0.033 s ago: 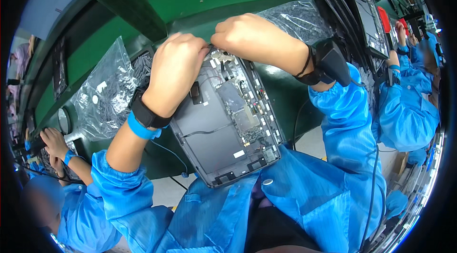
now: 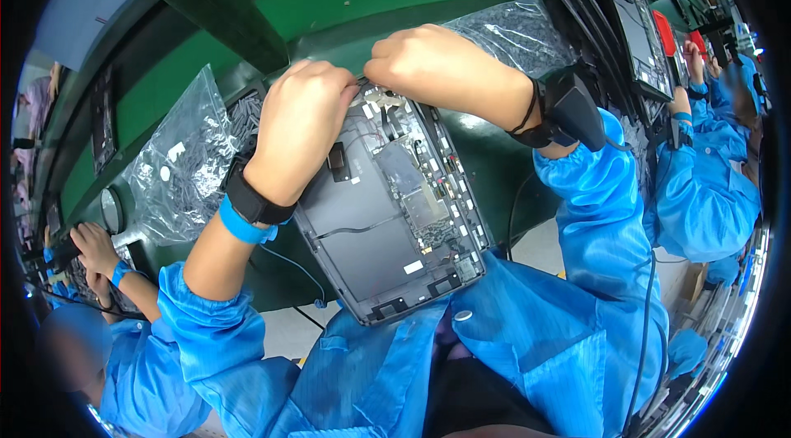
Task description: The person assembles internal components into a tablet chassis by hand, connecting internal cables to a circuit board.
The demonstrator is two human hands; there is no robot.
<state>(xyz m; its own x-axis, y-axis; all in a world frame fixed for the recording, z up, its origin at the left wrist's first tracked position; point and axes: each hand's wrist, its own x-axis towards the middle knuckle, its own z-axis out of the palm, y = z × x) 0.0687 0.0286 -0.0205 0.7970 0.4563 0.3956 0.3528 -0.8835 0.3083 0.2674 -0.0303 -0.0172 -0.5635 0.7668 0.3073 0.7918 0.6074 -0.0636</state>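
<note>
Left hand (image 2: 301, 129) barely shifts, curled beside curled right hand (image 2: 437, 63) at upper centre, grips hidden; slipping could scrape the casing (image 2: 354, 203) or board (image 2: 424, 206).

The glossy coat (image 2: 527, 323) is blue; the wristbands (image 2: 257, 197), black and blue.

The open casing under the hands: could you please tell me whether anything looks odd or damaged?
Nothing looks plainly damaged or spilled. The open casing lies skewed, its near end apparently overhanging the edge of the green bench; the left hand and right hand hide part of its far end.
</note>
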